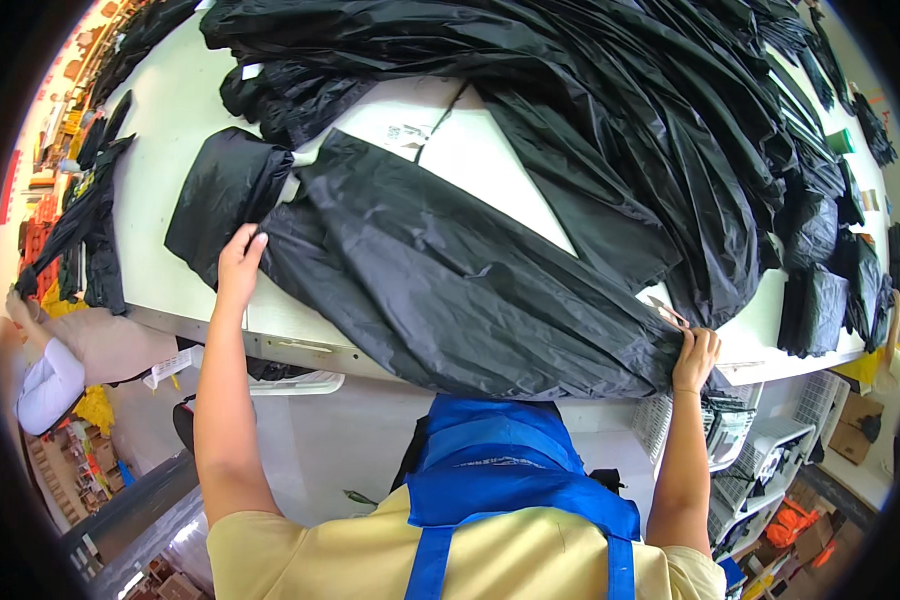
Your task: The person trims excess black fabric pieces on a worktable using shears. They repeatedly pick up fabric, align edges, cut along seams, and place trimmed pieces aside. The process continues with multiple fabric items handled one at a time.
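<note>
A long black garment (450,270) of thin, shiny fabric lies slantwise across the near edge of the white table, part of it hanging over. My left hand (240,262) pinches its left end, beside a folded-over black section (225,190). At the garment's right end, my right hand (696,358) is closed on the fabric, the fingers partly hidden. A small, slim pinkish tool-like thing (667,312) shows just by the right fingertips; its kind is unclear, and I cannot tell whether the hand holds it.
A big heap of black fabric (610,120) covers the far side of the white table (145,235). Black bundles (815,310) stand at the right, near a green spool (840,141). White baskets (770,450) sit below right. Another person (55,375) is at the left.
</note>
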Demonstrator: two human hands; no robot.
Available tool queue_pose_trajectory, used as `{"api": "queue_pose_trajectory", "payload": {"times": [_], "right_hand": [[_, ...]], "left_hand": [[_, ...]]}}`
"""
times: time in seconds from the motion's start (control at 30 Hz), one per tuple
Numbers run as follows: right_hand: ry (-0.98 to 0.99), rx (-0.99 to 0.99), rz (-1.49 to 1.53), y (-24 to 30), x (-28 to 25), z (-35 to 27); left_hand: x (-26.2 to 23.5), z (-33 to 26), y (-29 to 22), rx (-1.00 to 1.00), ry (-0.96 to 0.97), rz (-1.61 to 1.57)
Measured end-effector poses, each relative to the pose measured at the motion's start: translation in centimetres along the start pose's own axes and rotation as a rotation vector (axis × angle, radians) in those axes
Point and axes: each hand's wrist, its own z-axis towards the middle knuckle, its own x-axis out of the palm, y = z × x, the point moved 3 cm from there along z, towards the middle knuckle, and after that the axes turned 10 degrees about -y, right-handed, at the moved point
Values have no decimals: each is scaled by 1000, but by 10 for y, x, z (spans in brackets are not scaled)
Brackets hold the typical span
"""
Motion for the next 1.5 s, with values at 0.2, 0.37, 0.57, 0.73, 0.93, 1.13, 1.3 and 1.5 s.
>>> {"api": "queue_pose_trajectory", "payload": {"times": [0.2, 0.37, 0.57, 0.73, 0.93, 1.13, 1.3, 1.5], "right_hand": [[-65, 59, -34, -16, 10, 1], [-21, 133, -76, -20, 10, -2], [-27, 111, -81, -21, 11, -4], [-80, 150, -45, -16, 10, 0], [-120, 267, 123, -15, 4, -1], [184, -141, 200, 23, -20, 36], [82, 78, 515, -18, -36, 50], [-346, 670, 367, -175, -13, 115]], "left_hand": [[17, 20, 38, 38, 39, 607], [36, 36, 23, -112, 142, 973], [96, 1, -106, 707, 23, 404], [186, 24, -75, 670, 310, 860], [254, -85, -225, 903, 670, 346], [315, -142, -213, 898, 651, 510], [316, -142, -212, 932, 606, 532], [320, -143, -211, 977, 579, 551]]}}
